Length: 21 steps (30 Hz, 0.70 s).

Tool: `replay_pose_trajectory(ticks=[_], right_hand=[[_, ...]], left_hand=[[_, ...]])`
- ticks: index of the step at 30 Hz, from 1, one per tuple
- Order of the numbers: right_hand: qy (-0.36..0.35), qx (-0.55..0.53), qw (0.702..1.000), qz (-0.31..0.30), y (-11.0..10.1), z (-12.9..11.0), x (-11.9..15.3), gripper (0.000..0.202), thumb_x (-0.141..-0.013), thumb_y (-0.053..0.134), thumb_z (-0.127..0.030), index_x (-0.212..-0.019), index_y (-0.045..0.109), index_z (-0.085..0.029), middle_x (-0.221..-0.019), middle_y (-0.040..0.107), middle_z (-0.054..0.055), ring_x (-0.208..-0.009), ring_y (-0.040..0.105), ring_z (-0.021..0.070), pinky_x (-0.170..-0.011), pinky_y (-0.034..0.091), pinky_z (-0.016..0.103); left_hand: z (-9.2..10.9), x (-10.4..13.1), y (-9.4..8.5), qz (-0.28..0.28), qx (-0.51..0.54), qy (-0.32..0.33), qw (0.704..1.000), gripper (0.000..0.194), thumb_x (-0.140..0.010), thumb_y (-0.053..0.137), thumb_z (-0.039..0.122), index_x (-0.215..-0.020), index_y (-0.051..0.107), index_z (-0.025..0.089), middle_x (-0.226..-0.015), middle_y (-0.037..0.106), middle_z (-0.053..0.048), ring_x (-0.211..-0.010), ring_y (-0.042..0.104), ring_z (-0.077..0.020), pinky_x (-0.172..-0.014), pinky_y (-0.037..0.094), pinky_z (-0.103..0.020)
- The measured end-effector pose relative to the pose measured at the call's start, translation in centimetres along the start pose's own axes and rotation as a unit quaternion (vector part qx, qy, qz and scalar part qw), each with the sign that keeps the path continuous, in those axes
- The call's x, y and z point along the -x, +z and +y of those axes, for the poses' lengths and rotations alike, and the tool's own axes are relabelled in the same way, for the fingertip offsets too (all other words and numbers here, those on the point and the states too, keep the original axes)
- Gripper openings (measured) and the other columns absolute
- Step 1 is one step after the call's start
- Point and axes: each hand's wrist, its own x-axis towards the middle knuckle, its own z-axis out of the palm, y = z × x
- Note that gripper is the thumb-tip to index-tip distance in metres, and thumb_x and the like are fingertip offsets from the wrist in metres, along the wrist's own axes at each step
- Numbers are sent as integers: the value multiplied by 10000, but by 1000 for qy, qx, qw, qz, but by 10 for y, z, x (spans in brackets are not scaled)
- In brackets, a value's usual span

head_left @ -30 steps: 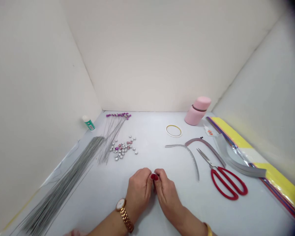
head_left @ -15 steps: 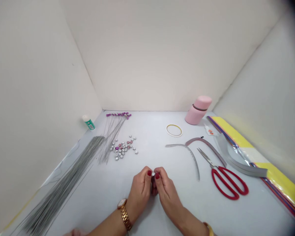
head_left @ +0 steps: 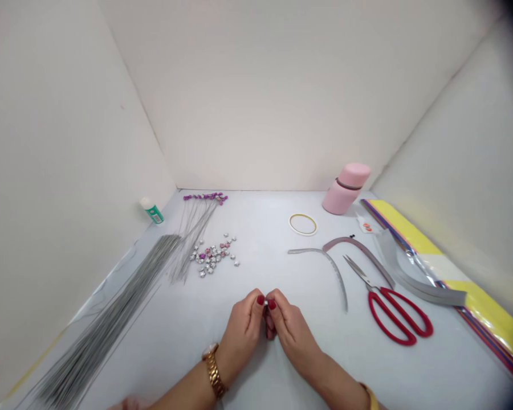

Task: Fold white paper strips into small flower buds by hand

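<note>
My left hand and my right hand meet close above the front middle of the table, thumbs and forefingers pinched together. Between the fingertips shows a sliver of a small silver paper star; the fingers cover most of it. Left of and beyond the hands lies a loose group of folded paper stars, mostly silver with a few pink and purple. Silver paper strips curve on the table to the right. Red-handled scissors rest beyond them, blades pointing away.
A bundle of grey wires spans the left side, near wires tipped with purple stars. A glue stick stands by the left wall. At right are a tape ring, a pink flask and packs of coloured paper.
Both hands keep their pinch at the same place, with the fingertips slightly closer over the silver star, so less of it shows. The view has shifted a little.
</note>
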Motion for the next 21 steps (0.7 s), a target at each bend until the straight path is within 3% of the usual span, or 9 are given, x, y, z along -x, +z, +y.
replay_pose_trajectory(ticks=[7, 14, 21], right_hand=[[20, 9, 999, -24, -3, -4, -3, 293, -919, 230, -356, -681, 342, -225, -467, 414, -74, -441, 455, 112, -483, 359, 213], [6, 74, 997, -7, 1, 4, -1, 280, -917, 212, -317, -669, 312, -234, -476, 422, -64, -441, 451, 123, -465, 347, 217], [-11, 115, 992, 59, 2, 7, 2, 272, -914, 220, -325, -712, 372, -222, -520, 442, -45, -470, 462, 135, -480, 354, 234]], left_hand=[[0, 0, -1, -10, -42, 3, 999, 329, -919, 213, 328, -662, 377, 202, -498, 526, 25, -489, 524, -123, -544, 404, -226], [-4, -2, -6, 21, -223, 42, 974, 332, -905, 275, 300, -598, 352, 199, -533, 468, 15, -507, 430, -129, -528, 326, -233], [4, -3, -5, -1, -109, 19, 994, 293, -914, 262, 295, -656, 362, 198, -539, 470, 36, -506, 447, -105, -504, 328, -196]])
